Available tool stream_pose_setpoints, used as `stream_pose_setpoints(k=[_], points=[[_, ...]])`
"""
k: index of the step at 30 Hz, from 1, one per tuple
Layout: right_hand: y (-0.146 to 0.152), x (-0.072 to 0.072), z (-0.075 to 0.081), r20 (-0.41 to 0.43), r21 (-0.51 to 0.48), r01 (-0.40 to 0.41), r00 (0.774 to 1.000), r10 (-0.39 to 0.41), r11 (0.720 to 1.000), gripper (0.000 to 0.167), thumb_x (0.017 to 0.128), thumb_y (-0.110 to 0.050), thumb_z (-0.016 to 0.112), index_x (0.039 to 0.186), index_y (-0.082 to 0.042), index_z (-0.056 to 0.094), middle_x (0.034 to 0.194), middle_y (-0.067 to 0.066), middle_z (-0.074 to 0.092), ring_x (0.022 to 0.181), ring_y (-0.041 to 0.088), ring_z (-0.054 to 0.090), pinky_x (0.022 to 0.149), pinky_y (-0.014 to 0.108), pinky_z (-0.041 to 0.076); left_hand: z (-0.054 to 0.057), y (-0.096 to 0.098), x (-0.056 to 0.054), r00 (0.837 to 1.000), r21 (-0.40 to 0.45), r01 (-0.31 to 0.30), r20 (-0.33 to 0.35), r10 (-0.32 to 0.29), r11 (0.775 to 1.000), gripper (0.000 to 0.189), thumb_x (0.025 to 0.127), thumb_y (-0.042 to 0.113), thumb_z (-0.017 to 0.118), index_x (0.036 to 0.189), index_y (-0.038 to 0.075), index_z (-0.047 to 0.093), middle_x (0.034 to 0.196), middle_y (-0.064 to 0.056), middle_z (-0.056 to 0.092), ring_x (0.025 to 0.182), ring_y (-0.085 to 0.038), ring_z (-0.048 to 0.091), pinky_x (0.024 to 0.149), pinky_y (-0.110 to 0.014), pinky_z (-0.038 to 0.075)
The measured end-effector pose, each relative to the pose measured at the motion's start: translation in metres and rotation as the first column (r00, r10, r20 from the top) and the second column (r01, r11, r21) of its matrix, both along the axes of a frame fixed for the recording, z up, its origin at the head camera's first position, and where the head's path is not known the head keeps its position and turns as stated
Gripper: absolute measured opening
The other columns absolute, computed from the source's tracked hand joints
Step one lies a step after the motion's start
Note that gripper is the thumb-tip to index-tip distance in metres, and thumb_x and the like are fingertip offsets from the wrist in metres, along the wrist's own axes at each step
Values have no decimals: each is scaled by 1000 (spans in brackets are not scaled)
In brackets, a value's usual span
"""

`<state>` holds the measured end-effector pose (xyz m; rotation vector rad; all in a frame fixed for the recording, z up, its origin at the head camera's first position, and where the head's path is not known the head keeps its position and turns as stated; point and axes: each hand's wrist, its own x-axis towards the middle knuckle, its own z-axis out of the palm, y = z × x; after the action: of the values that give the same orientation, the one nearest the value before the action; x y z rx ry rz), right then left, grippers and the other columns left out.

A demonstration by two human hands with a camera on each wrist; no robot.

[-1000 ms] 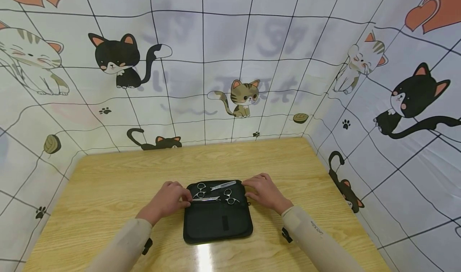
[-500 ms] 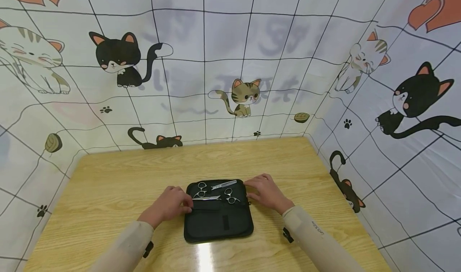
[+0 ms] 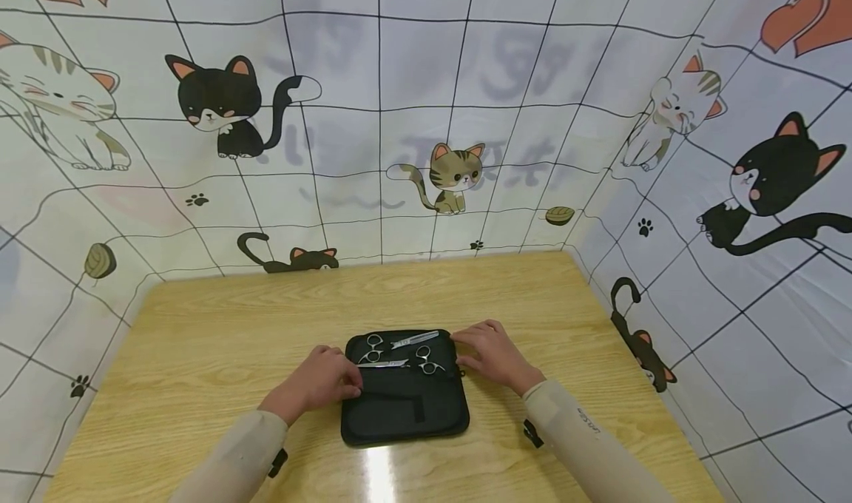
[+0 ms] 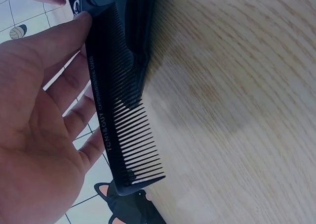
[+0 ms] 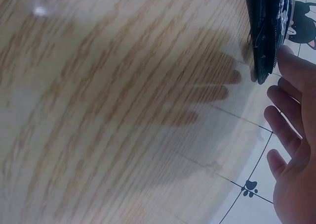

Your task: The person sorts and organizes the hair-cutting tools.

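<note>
A black zip case (image 3: pixel 406 425) lies spread flat on the wooden table. Hairdressing scissors (image 3: pixel 426 360) and another pair of scissors (image 3: pixel 382 365) sit in its far half, with a silver thinning-scissors blade (image 3: pixel 416 339) beyond them. At the case's left edge, my left hand (image 3: pixel 322 377) pinches a black comb (image 4: pixel 106 105) by its spine between thumb and fingers. In the left wrist view the comb's teeth point toward the table. My right hand (image 3: pixel 492 355) is at the far right edge of the case, fingers loosely extended; its fingertips (image 5: pixel 285 53) are against or just beside the edge.
The light wood table (image 3: pixel 233 318) extends around the case on all sides. White cloth walls (image 3: pixel 346 140) with cat drawings rise behind it and on both sides. A bright light reflection (image 3: pixel 379 473) shows on the tabletop near me.
My left hand has moved slightly toward me, carrying the comb away from the scissors and over the case's near half. The right hand stays at the right edge.
</note>
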<state>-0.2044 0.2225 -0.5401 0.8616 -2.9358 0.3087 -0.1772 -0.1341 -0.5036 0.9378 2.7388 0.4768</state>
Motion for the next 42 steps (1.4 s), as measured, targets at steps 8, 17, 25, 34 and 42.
stream_pose_setpoints(k=[8, 17, 25, 34, 42], points=[[2, 0, -1, 38, -23, 2, 999, -1, 1000, 48, 84, -40, 74, 127, -19, 66, 125, -3, 68, 117, 19, 61, 104, 47, 37, -3, 0, 2, 1000, 6, 22, -3, -22, 1000, 4, 82, 25, 77, 79, 27, 75, 76, 19, 66, 84, -10, 55, 97, -55, 41], [6, 0, -3, 117, -27, -69, 991, 71, 997, 77, 73, -54, 77, 137, -16, 57, 137, 0, 61, 126, 23, 54, 107, 50, 33, -4, 0, 4, 999, 19, 15, 44, -16, 1000, 8, 83, 23, 76, 76, 27, 74, 77, 19, 66, 84, -10, 55, 99, -58, 39], [5, 5, 1, 263, 10, -74, 962, 69, 997, 104, 65, -61, 81, 149, -14, 41, 155, 3, 41, 143, 26, 38, 116, 53, 22, -8, 4, 6, 996, 12, 8, 88, -9, 1000, 11, 83, 23, 76, 73, 28, 73, 72, 21, 63, 82, -8, 55, 101, -56, 37], [3, 13, -3, 288, 35, -99, 954, 85, 994, 119, 63, -62, 81, 154, -8, 28, 161, 5, 28, 148, 27, 29, 118, 54, 18, -14, 11, 7, 999, 2, 14, 40, -14, 1000, 9, 83, 26, 76, 74, 29, 72, 72, 18, 60, 88, -12, 53, 102, -57, 35], [3, 17, -6, 297, 20, -94, 951, 83, 995, 118, 64, -61, 80, 155, -9, 26, 162, 5, 26, 148, 28, 29, 118, 55, 17, -24, 12, 9, 1000, 14, 4, -1, -4, 1000, 2, 83, 28, 77, 82, 29, 75, 72, 20, 63, 97, -17, 56, 104, -57, 34]])
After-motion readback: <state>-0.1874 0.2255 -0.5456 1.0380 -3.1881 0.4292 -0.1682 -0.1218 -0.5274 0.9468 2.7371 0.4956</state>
